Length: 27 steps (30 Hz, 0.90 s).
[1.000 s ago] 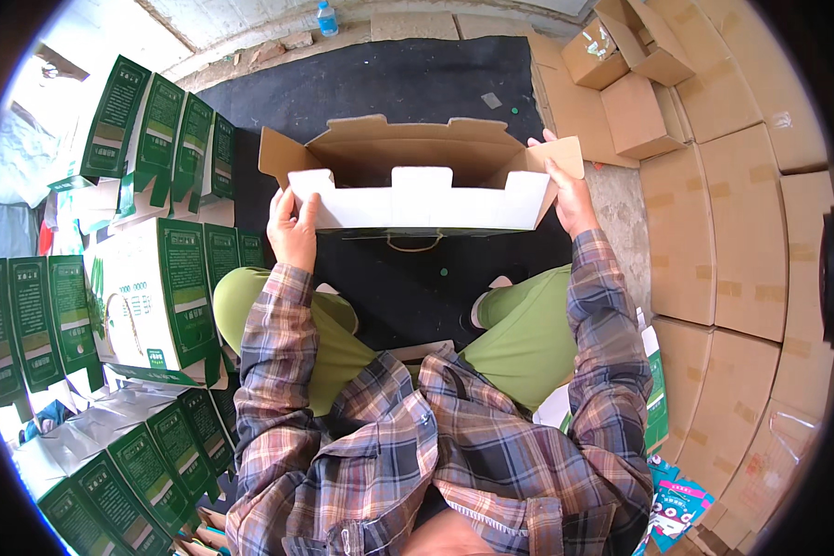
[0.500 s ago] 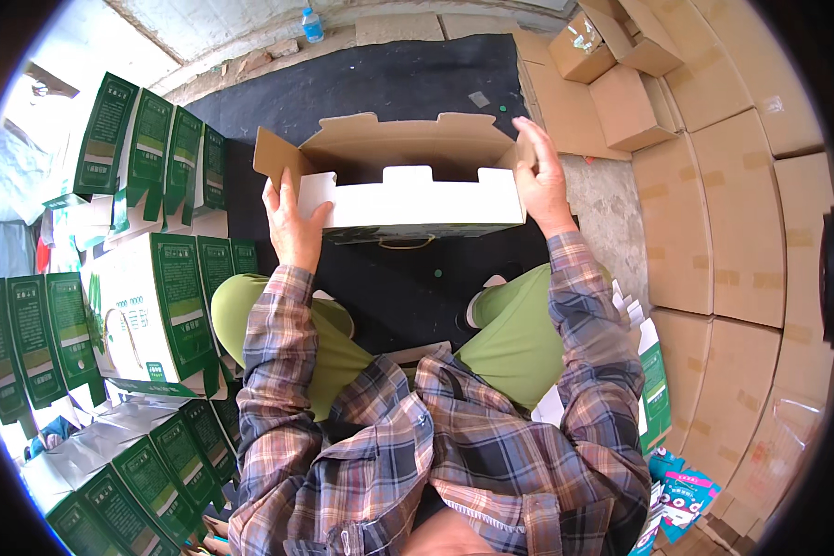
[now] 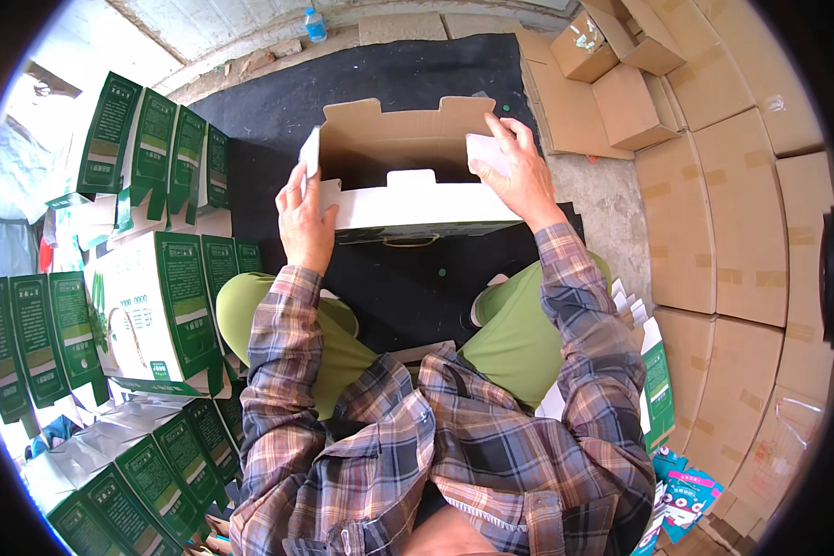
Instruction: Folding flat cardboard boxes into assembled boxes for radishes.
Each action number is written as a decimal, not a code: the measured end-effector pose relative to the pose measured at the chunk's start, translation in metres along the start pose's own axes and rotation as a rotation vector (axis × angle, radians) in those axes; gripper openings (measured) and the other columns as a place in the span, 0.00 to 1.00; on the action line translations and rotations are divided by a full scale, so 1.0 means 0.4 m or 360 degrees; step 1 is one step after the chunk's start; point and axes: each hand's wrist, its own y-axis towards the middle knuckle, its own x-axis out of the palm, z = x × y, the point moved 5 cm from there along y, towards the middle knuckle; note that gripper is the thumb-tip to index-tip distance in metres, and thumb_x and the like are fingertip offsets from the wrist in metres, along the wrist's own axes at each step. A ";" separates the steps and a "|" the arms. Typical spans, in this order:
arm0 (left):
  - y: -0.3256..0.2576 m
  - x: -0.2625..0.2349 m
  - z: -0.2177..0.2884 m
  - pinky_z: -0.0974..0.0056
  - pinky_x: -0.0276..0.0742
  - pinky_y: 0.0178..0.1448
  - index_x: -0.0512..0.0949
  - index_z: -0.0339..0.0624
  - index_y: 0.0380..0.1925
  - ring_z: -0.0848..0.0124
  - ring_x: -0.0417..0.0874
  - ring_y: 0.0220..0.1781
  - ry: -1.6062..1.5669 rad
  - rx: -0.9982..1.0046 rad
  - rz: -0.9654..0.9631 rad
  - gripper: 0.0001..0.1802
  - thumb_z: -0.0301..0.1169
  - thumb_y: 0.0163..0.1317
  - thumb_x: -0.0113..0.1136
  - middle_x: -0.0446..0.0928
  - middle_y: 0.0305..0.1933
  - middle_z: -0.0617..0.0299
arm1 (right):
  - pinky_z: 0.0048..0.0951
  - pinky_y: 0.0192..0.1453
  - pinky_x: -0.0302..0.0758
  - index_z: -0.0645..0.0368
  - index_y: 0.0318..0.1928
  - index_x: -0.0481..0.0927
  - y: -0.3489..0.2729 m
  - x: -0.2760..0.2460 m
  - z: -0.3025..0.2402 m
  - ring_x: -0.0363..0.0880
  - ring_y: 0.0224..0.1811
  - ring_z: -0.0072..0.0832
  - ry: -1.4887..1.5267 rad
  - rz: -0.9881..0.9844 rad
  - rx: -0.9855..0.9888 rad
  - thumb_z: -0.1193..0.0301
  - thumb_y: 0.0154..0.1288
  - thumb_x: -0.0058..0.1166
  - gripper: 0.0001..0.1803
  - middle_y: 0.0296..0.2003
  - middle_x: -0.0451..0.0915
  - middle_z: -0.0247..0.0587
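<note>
An open carton (image 3: 435,206), white on its near top panel and brown inside, stands before me with its mouth up. A rope handle (image 3: 410,242) shows on its near side. My left hand (image 3: 306,218) grips its left end, fingers against the raised side flap (image 3: 311,151) and thumb at the near corner. At the other end my right hand (image 3: 519,176) has the right side flap (image 3: 487,154) between thumb and fingers, tilted inward over the opening. The far flap (image 3: 408,120) stands up with two tabs. The carton's bottom is hidden.
Green and white cartons (image 3: 148,306) stand in stacked rows on the left. Large brown boxes (image 3: 746,213) form a wall on the right, with open brown boxes (image 3: 630,102) at the far right. A black mat (image 3: 389,69) covers the floor; a water bottle (image 3: 315,25) stands beyond it.
The left flap has swung from leaning outward to upright. My right hand has moved left, folding the right flap inward. The far flap appears raised higher.
</note>
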 end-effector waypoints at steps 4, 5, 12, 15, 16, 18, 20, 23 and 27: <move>-0.004 0.022 0.006 0.56 0.70 0.54 0.80 0.46 0.38 0.58 0.71 0.56 0.0005 0.0246 -0.0058 0.12 0.24 0.52 0.57 0.76 0.50 0.65 | 0.35 0.49 0.74 0.49 0.63 0.66 0.010 0.004 0.038 0.76 0.46 0.37 0.0408 0.0066 0.0182 0.59 0.60 0.56 0.31 0.53 0.71 0.40; -0.004 0.026 0.003 0.57 0.71 0.53 0.81 0.46 0.35 0.59 0.71 0.56 0.0001 0.0269 -0.0070 0.10 0.24 0.53 0.57 0.77 0.49 0.64 | 0.33 0.47 0.74 0.49 0.64 0.65 0.011 0.004 0.050 0.77 0.43 0.35 0.0611 0.0035 0.0288 0.60 0.62 0.54 0.30 0.51 0.72 0.39; 0.000 0.019 -0.002 0.58 0.72 0.52 0.80 0.44 0.33 0.59 0.74 0.53 -0.0073 0.0284 -0.0059 0.07 0.25 0.53 0.56 0.78 0.46 0.63 | 0.28 0.44 0.73 0.58 0.34 0.83 -0.006 0.019 0.094 0.78 0.38 0.32 0.0564 -0.0040 0.0255 0.61 0.58 0.59 0.13 0.38 0.77 0.39; -0.002 0.026 -0.006 0.57 0.72 0.52 0.79 0.43 0.33 0.59 0.75 0.52 -0.0016 0.0270 -0.0061 0.07 0.25 0.52 0.57 0.79 0.44 0.62 | 0.29 0.48 0.71 0.59 0.36 0.81 -0.015 0.018 0.074 0.75 0.42 0.32 0.0375 -0.0132 0.0174 0.65 0.52 0.63 0.13 0.41 0.76 0.39; 0.001 0.017 -0.014 0.57 0.72 0.52 0.79 0.42 0.33 0.58 0.75 0.51 -0.0171 0.0159 -0.0047 0.07 0.25 0.52 0.58 0.79 0.42 0.62 | 0.31 0.51 0.71 0.58 0.37 0.81 -0.016 0.019 0.063 0.74 0.47 0.33 0.0200 -0.0167 0.0150 0.65 0.51 0.63 0.14 0.43 0.76 0.38; 0.003 0.029 -0.056 0.56 0.71 0.54 0.77 0.42 0.38 0.57 0.73 0.51 -0.0298 -0.0077 -0.0121 0.13 0.26 0.50 0.62 0.76 0.46 0.58 | 0.37 0.56 0.70 0.53 0.45 0.79 -0.017 0.026 0.055 0.67 0.58 0.39 -0.0144 -0.0239 0.0110 0.61 0.47 0.66 0.23 0.49 0.74 0.37; 0.025 0.017 -0.034 0.56 0.71 0.54 0.76 0.43 0.42 0.56 0.72 0.53 -0.0310 -0.0152 -0.0052 0.18 0.27 0.49 0.64 0.73 0.50 0.56 | 0.39 0.58 0.69 0.52 0.50 0.76 -0.032 0.042 0.079 0.66 0.59 0.40 -0.0158 -0.0142 0.0130 0.60 0.46 0.66 0.28 0.52 0.71 0.39; 0.051 0.021 -0.031 0.53 0.66 0.60 0.69 0.46 0.56 0.51 0.63 0.61 -0.0236 -0.0183 -0.0076 0.35 0.34 0.45 0.70 0.61 0.63 0.49 | 0.42 0.61 0.67 0.50 0.58 0.70 -0.036 0.046 0.087 0.63 0.61 0.41 -0.0135 -0.0195 0.0185 0.58 0.43 0.68 0.39 0.57 0.67 0.42; 0.097 0.077 -0.051 0.49 0.58 0.68 0.65 0.51 0.62 0.45 0.56 0.67 -0.0109 0.0060 -0.0261 0.46 0.37 0.38 0.74 0.57 0.68 0.50 | 0.44 0.60 0.68 0.50 0.61 0.67 -0.028 0.051 0.052 0.63 0.60 0.44 -0.0011 -0.0449 0.0343 0.59 0.41 0.70 0.42 0.59 0.63 0.44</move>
